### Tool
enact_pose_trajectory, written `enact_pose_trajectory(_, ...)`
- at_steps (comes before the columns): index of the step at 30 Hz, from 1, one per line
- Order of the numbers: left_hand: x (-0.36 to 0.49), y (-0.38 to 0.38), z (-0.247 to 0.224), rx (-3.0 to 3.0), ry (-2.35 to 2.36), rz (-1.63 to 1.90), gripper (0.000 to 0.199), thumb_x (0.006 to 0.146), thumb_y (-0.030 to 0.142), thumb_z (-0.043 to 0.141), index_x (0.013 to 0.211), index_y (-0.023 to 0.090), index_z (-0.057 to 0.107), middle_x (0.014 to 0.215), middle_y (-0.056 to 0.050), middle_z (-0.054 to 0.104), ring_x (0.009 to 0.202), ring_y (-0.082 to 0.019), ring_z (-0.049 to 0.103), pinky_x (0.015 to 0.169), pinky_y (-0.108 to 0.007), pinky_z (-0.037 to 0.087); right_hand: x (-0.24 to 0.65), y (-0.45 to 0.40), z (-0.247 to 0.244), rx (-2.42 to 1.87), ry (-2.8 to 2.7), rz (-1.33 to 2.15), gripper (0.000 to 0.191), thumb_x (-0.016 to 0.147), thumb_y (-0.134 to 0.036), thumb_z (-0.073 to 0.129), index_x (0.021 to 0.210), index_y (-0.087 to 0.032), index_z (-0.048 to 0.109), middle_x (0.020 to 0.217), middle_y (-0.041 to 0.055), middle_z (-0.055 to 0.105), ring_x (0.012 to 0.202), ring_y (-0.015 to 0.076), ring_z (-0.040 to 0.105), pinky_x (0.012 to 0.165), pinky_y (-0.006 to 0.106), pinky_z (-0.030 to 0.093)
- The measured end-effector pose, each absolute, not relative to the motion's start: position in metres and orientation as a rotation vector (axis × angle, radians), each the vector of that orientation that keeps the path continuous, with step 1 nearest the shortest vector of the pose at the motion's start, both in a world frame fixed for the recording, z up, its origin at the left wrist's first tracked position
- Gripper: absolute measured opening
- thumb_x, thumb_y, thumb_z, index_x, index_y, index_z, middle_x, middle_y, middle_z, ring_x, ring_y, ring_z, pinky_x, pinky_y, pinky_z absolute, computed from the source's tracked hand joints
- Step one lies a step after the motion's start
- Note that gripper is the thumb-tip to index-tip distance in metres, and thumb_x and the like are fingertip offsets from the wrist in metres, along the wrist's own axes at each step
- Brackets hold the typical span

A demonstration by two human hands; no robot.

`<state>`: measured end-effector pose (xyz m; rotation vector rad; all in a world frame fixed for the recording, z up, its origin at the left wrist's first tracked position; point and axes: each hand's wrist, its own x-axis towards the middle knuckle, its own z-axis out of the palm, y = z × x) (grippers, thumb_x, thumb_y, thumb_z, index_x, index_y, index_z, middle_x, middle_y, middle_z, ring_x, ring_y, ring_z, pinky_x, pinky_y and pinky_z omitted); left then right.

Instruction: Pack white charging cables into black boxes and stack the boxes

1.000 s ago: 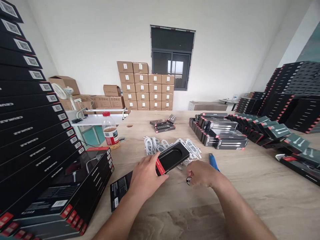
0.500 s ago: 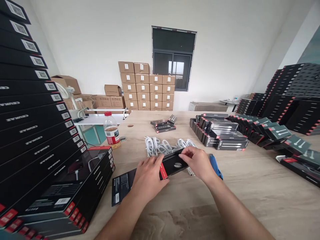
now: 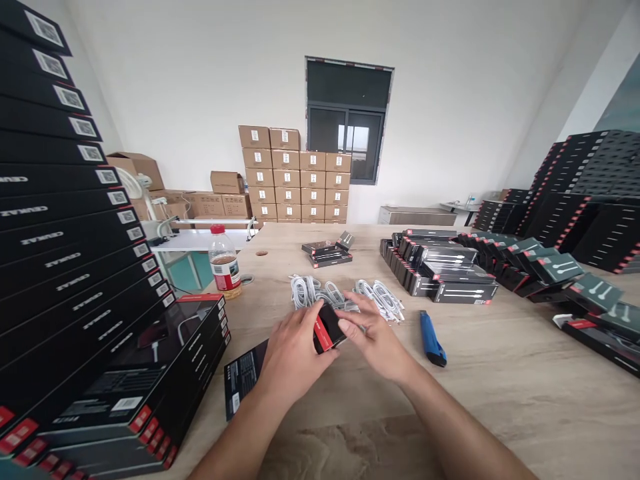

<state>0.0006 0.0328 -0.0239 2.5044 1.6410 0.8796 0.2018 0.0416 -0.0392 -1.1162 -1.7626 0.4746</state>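
Observation:
My left hand [image 3: 295, 343] is wrapped around a slim black box [image 3: 331, 325] with a red band near its end. The thumb lies along the near side and the fingers along the far side. My right hand [image 3: 373, 339] is at the right end of this box, its thumb and fingertips pressed on the black end part. A printed dark panel [image 3: 245, 377] sticks out on the left beneath my left hand. Just beyond my hands lie bundles of coiled white cables [image 3: 381, 299], partly hidden by my right fingers. To the right rests a blue utility knife [image 3: 432, 339].
Tall stacks of black boxes [image 3: 60, 240] rise at the left, with a drink bottle [image 3: 225, 263] behind. Small cable boxes [image 3: 440, 267] are piled at centre right, and a row of more boxes [image 3: 545, 263] runs farther right. Cartons [image 3: 300, 177] stand along the wall.
The long black part with a hang hole that stuck out to the right is no longer visible; the box end looks shorter. My right hand has shifted left, uncovering the blue utility knife.

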Motion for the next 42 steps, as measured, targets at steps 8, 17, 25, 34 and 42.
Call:
enact_pose_trajectory(8,-0.001,0.03,-0.016,2.548,1.51,1.08,0.083,0.081,0.037,0.073,0.153,0.03,0.032,0.137,-0.007,0.06,0.124,-0.029,0.056,0.104,-0.043,0.044,0.199,0.042,-0.035,-0.934,-1.353,0.943,0.052,0.083,-0.06,0.068,0.125,-0.03,0.069,0.126,0.0082,0.068,0.104,0.0254,0.067,0.08,0.038,0.057)
enact_pose_trajectory(17,-0.005,0.027,-0.018,2.719,1.243,1.152,0.067,0.092,0.043,0.062,0.152,0.041,0.034,0.142,-0.01,0.047,0.128,-0.031,0.052,0.102,-0.047,0.046,0.188,0.033,-0.034,-0.64,-1.293,1.267,0.038,0.083,-0.05,0.075,0.116,-0.031,0.074,0.099,0.0018,0.073,0.079,0.0161,0.063,0.069,0.03,0.054)
enact_pose_trajectory(25,0.0,0.023,-0.014,2.458,1.154,1.46,0.049,0.08,0.038,0.077,0.12,0.029,0.05,0.136,-0.009,0.049,0.127,-0.028,0.053,0.101,-0.041,0.048,0.18,0.024,-0.029,-0.63,-1.234,1.184,0.044,0.088,-0.05,0.069,0.125,-0.028,0.066,0.1,0.0036,0.075,0.074,0.0167,0.067,0.067,0.031,0.057)
enact_pose_trajectory(34,0.006,0.018,-0.017,1.769,0.769,1.727,0.049,0.09,0.04,0.065,0.13,0.03,0.039,0.133,-0.007,0.047,0.115,-0.022,0.056,0.095,-0.036,0.049,0.176,0.009,-0.038,-0.617,-1.659,0.592,0.063,0.099,-0.033,0.059,0.154,-0.036,0.029,0.135,0.0082,0.063,0.115,0.0233,0.065,0.095,0.041,0.055)
enact_pose_trajectory(42,0.02,0.02,-0.026,1.626,0.709,1.691,0.06,0.089,0.03,0.068,0.14,0.034,0.035,0.145,-0.007,0.048,0.134,-0.022,0.049,0.11,-0.037,0.042,0.172,0.01,-0.036,-0.663,-1.596,0.407,0.063,0.096,-0.023,0.059,0.151,-0.033,0.03,0.14,0.0108,0.059,0.119,0.0241,0.064,0.096,0.041,0.056)
